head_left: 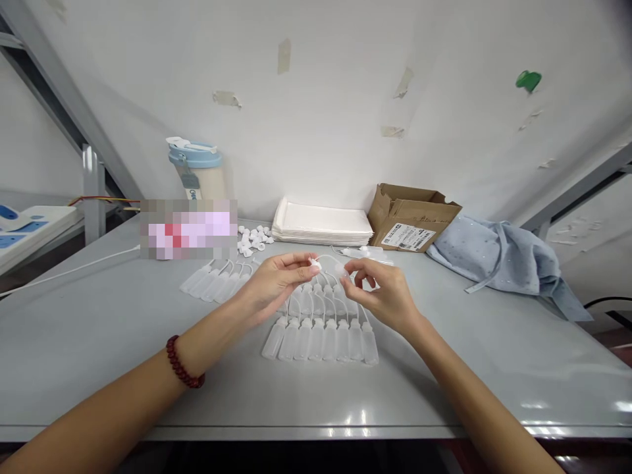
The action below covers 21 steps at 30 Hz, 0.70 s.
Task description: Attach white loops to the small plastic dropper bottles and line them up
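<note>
My left hand point(276, 282) pinches a small white cap point(316, 264) between thumb and fingertips. From it a thin white tube point(326, 257) arches across to my right hand point(382, 293). There, thumb and index finger close on a small translucent plastic piece point(340, 270), partly hidden by the fingers. Below both hands lies a front row of translucent soft plastic bottles point(317, 341) with thin tubes at their necks. Behind it is a second row of bottles point(302, 303), partly covered by my hands. Several more bottles point(216, 284) lie to the left of my left hand.
Loose white caps point(254, 239) are heaped beside a stack of white trays point(323, 224). An open cardboard box point(412, 217) and a light blue cloth point(498, 257) stand at the right. A blue-lidded tumbler point(197, 164) is at the back left, near a white cable point(74, 268).
</note>
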{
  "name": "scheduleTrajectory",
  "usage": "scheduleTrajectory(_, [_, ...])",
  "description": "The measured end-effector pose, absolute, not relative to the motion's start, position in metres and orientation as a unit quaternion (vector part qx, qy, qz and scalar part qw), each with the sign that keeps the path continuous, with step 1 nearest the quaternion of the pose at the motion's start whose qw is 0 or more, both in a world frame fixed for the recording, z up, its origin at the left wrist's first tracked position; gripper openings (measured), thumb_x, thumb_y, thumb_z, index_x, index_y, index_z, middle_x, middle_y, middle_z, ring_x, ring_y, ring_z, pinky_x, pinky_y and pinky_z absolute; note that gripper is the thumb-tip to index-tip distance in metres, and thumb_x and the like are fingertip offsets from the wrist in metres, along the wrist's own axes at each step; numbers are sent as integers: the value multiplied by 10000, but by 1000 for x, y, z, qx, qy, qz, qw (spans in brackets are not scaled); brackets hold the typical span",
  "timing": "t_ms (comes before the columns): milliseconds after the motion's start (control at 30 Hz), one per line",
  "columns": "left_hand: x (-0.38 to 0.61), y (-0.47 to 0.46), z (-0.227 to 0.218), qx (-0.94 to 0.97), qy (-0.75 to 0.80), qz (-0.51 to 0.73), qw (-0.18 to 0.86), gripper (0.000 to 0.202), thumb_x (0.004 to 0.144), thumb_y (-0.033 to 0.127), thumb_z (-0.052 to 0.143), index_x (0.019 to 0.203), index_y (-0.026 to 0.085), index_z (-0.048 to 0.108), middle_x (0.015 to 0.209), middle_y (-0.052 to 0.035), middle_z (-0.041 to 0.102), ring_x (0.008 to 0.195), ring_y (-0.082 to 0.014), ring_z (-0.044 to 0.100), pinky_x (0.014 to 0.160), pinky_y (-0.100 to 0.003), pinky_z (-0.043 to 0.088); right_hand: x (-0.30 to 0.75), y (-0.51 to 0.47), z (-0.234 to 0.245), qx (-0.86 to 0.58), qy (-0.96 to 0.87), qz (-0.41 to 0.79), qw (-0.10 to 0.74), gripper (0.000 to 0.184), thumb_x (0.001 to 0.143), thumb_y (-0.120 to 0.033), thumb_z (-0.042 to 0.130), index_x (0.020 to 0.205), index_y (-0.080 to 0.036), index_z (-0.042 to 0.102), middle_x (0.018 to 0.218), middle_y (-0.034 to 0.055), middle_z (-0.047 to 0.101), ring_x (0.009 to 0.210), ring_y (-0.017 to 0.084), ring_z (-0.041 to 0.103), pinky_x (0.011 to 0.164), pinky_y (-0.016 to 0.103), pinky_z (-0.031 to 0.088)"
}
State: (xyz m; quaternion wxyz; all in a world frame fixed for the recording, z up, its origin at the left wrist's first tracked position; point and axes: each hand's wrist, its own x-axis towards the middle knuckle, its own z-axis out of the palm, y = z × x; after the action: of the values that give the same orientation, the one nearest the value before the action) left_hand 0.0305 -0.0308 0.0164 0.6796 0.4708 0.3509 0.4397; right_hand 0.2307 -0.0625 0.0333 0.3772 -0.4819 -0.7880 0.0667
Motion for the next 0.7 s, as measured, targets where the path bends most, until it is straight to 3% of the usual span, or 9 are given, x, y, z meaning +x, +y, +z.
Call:
scheduleTrajectory(333, [38, -45, 24, 484, 330, 453, 672, 186, 652, 224, 769, 826, 199, 711, 850, -14, 639, 896, -164, 561, 876, -317, 407, 219, -73, 34, -461, -822, 37, 333, 63, 836, -262, 531, 859, -220, 571, 702, 2, 635, 553, 120, 555, 529, 239, 401])
scheduleTrajectory(500, [35, -42, 27, 514, 347, 449, 643, 169, 654, 237, 755, 814, 203, 710, 847, -17, 648, 876, -169, 566, 850, -324, 414, 220, -71, 34, -435, -836, 24, 332, 82, 885, -271, 495, 925, -219, 544, 822, 49, 632, 743, 189, 549, 649, 304, 435])
scheduleTrajectory(600, [33, -41, 26, 523, 359, 444, 632, 192, 651, 258, 765, 829, 213, 712, 842, -14, 656, 866, -167, 570, 844, -321, 419, 221, -70, 30, -437, -826, 86, 345, 114, 906, -273, 471, 1002, -216, 497, 928, 74, 613, 851, 208, 548, 723, 341, 456])
scheduleTrajectory(700, [31, -40, 24, 541, 361, 435, 623, 220, 656, 278, 770, 860, 221, 712, 845, -10, 660, 845, -158, 572, 823, -309, 432, 221, -71, 26, -453, -802, 191, 339, 176, 943, -295, 389, 1085, -204, 439, 983, 82, 594, 786, 176, 562, 683, 321, 471])
